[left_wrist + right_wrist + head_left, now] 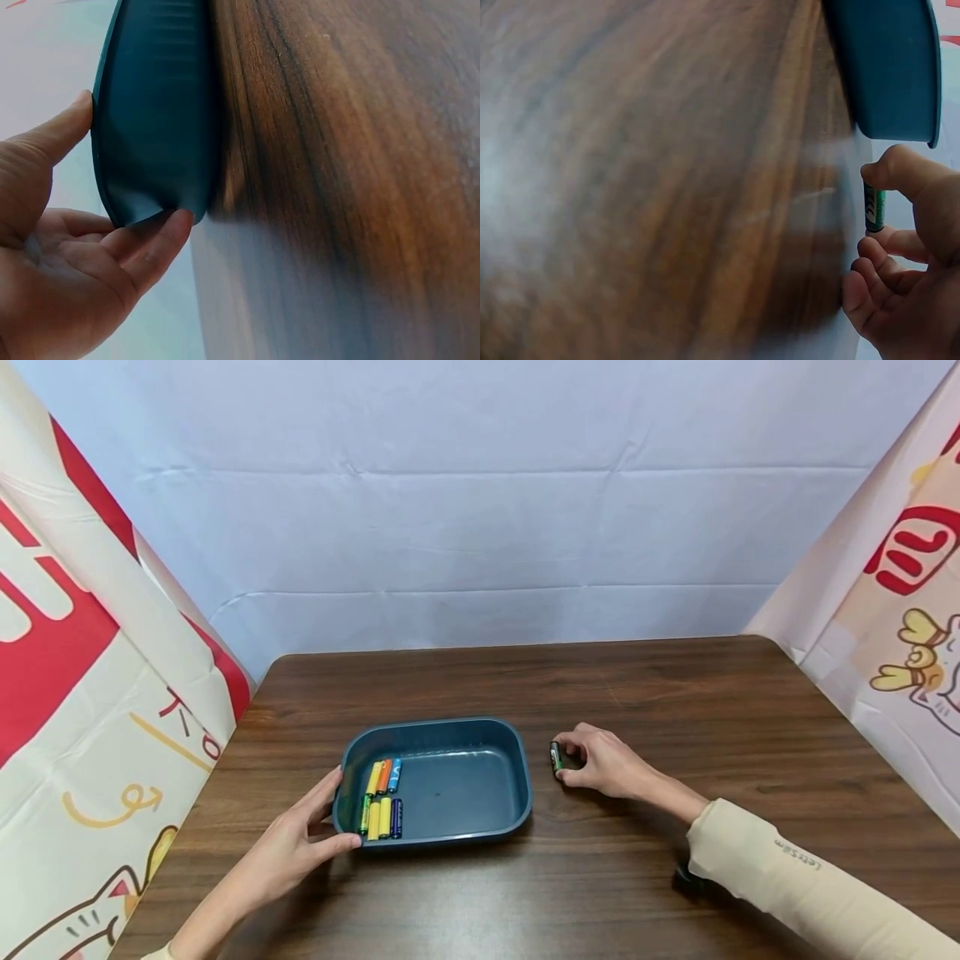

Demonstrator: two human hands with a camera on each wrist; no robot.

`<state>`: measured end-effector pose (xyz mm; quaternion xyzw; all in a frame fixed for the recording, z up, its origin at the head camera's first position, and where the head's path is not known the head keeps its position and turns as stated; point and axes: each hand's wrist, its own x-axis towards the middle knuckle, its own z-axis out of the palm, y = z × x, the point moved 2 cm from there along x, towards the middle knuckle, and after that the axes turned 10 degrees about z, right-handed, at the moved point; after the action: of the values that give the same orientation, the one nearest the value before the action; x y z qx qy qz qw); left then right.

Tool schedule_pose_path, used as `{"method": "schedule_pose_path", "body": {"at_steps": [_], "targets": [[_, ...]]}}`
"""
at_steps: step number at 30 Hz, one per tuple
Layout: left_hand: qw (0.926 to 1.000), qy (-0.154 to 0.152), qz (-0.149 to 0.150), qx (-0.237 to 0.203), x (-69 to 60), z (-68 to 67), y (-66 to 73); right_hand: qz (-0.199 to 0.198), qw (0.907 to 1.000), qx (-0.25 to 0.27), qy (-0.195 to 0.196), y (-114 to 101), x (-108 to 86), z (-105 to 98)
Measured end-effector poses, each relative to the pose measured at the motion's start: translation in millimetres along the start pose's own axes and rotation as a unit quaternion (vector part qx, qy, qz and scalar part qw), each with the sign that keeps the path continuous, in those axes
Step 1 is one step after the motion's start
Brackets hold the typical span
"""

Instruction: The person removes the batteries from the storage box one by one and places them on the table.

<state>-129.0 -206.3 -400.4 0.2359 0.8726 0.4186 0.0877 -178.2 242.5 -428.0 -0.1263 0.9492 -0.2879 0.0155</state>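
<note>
A dark blue-green plastic tray (450,838) rests on the table, with several batteries in its left end. The far row has a yellow battery (374,778), an orange one (384,776) and a blue one (394,775). Nearer the front wall lie a green battery (365,815), two yellow ones and a dark blue one (397,818). My left hand (306,831) grips the tray's left end, thumb at the front corner. Right of the tray, my right hand (603,763) pinches a black-and-green battery (874,207) end to end between thumb and finger.
The brown wood-grain table (645,693) extends around the tray. A pale cloth (480,543) hangs behind its far edge, and printed cloths hang at both sides. Beneath the right sleeve (795,877) a small dark object (687,878) is partly visible.
</note>
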Motion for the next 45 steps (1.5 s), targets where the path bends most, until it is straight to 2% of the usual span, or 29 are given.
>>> {"method": "schedule_pose_path", "body": {"at_steps": [7,13,45], "targets": [[1.0000,0.003,0.005,-0.007,0.9,0.1,-0.2,0.010,0.9995,-0.026,0.011,0.7,-0.2,2.9],[0.9999,0.003,-0.002,-0.012,0.5,0.7,-0.7,0.017,0.9992,-0.032,0.017,1.4,0.1,5.1],[0.9999,0.008,0.000,-0.010,-0.6,1.5,-1.4,0.023,0.9992,-0.014,0.029,3.8,-1.4,8.3]]}}
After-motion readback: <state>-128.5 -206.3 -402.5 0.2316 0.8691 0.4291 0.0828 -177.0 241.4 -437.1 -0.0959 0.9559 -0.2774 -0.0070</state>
